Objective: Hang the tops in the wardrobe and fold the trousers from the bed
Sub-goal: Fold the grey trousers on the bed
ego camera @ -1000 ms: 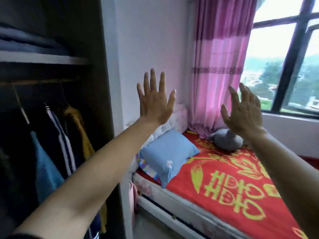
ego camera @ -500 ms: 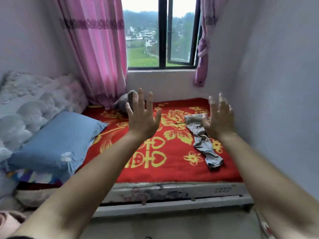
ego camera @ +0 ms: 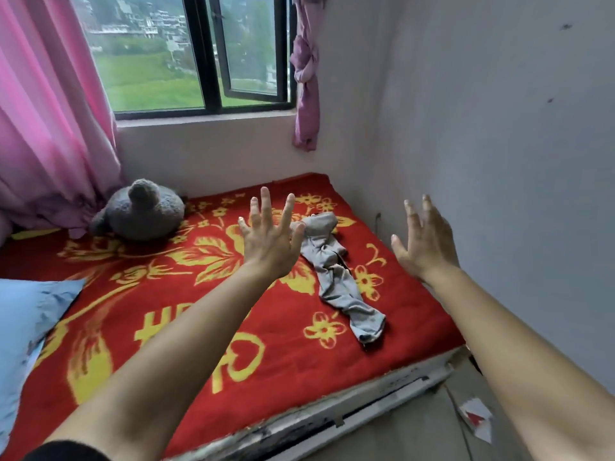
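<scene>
Both arms are seen extended forward above the bed (ego camera: 186, 327). The left hand (ego camera: 271, 242) is raised with its back to the camera, fingers straight and spread apart; nothing is held in it. The right hand (ego camera: 424, 242) is likewise raised, fingers straight and slightly parted, and nothing is held in it. Neither hand is observed to be in contact with any item.

A pair of grey trousers (ego camera: 336, 277) is found lying crumpled on the red and yellow blanket, toward the far right part of the bed near the wall (ego camera: 499, 161). In the view, the upper end of the garment is partly covered by the left hand's fingers; whether the hand is close above it cannot be told.

A grey plush toy (ego camera: 141, 212) is noted at the far side of the bed, beside the pink curtain (ego camera: 50, 128). A blue pillow (ego camera: 26, 327) is recorded at the left edge. A window (ego camera: 206, 54) is set above the bed.
</scene>
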Available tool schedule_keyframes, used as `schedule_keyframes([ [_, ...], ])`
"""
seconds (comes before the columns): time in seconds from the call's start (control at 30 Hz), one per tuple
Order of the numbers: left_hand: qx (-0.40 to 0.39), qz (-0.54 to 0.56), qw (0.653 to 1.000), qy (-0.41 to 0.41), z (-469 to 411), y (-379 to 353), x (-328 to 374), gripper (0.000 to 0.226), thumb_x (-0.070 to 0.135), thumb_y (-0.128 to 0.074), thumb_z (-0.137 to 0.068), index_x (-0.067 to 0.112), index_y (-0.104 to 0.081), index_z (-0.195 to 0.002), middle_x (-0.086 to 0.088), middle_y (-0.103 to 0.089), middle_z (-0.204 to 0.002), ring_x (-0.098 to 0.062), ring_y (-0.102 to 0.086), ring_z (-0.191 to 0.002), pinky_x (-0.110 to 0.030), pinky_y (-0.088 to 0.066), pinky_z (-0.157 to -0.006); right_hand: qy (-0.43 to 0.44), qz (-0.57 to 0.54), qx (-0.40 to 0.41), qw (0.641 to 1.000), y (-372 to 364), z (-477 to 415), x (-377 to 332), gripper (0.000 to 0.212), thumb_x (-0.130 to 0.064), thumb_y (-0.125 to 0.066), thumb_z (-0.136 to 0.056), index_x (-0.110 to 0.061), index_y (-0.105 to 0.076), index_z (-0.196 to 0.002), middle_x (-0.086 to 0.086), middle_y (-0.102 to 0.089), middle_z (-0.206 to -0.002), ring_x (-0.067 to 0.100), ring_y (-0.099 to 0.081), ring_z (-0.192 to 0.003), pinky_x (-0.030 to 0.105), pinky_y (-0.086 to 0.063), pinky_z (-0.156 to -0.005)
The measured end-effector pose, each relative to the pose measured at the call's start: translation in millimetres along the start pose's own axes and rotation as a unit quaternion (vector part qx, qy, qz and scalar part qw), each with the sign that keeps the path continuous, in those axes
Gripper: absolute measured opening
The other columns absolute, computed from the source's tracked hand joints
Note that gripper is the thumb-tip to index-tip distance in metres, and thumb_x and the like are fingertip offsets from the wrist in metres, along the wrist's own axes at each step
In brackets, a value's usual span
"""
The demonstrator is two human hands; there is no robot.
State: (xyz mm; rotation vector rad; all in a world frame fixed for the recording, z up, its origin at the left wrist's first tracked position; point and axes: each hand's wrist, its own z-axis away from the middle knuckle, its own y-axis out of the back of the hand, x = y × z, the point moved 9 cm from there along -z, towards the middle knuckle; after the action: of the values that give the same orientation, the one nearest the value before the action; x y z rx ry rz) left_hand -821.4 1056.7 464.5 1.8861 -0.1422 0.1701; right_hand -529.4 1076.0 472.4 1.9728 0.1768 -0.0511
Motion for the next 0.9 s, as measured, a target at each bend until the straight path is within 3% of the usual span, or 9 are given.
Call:
schedule_keyframes([
  [0.17,-0.076,0.014,0.997,-0.001,-52,-98,1,0.065,0.062,-0.02,-0.098,0.039,0.003,-0.153,-0.009,0.019,-0.162,-0.036,0.007,-0.149,-0.065,-0.01,-0.114,-0.024,0.007,-0.058,0.998,-85,-36,36,0.078,-0.044,-0.053,-0.094,-0.013,-0.02,-0.157,0.022,-0.008,-0.163,0.037,-0.019,-0.149,0.049,-0.024,-0.119],
  [0.3,-0.15,0.067,0.985,0.057,-83,-191,-5,0.068,0.065,-0.02,-0.096,0.04,0.005,-0.154,-0.007,0.019,-0.162,-0.031,0.008,-0.15,-0.06,-0.012,-0.117,-0.031,0.0,-0.111,0.993,-173,-66,63,0.077,-0.043,-0.053,-0.094,-0.015,-0.018,-0.157,0.021,-0.008,-0.163,0.036,-0.021,-0.148,0.047,-0.023,-0.119],
  [0.57,-0.299,0.005,0.944,0.138,-136,-378,-16,0.073,0.066,-0.023,-0.095,0.037,0.01,-0.154,-0.01,0.023,-0.161,-0.03,0.015,-0.149,-0.058,-0.009,-0.118,0.003,-0.029,-0.297,0.954,-397,-132,98,0.078,-0.043,-0.05,-0.095,-0.019,-0.01,-0.158,0.023,-0.001,-0.163,0.037,-0.017,-0.149,0.048,-0.019,-0.12],
  [0.73,-0.33,-0.012,0.93,0.16,-175,-474,-21,0.072,0.064,-0.026,-0.096,0.036,0.005,-0.155,-0.01,0.023,-0.161,-0.029,0.02,-0.148,-0.058,-0.001,-0.117,0.045,-0.018,-0.377,0.925,-516,-160,105,0.081,-0.048,-0.044,-0.098,-0.029,0.007,-0.158,0.018,0.016,-0.163,0.036,0.002,-0.152,0.057,-0.004,-0.12],
  [0.9,-0.356,-0.001,0.918,0.176,-189,-576,-38,0.069,0.059,-0.028,-0.099,0.034,0.001,-0.156,-0.011,0.019,-0.161,-0.029,0.015,-0.149,-0.056,-0.005,-0.118,0.052,-0.064,-0.405,0.911,-622,-170,104,0.082,-0.045,-0.048,-0.098,-0.033,0.008,-0.157,0.015,0.02,-0.163,0.037,0.006,-0.151,0.052,-0.01,-0.122],
])
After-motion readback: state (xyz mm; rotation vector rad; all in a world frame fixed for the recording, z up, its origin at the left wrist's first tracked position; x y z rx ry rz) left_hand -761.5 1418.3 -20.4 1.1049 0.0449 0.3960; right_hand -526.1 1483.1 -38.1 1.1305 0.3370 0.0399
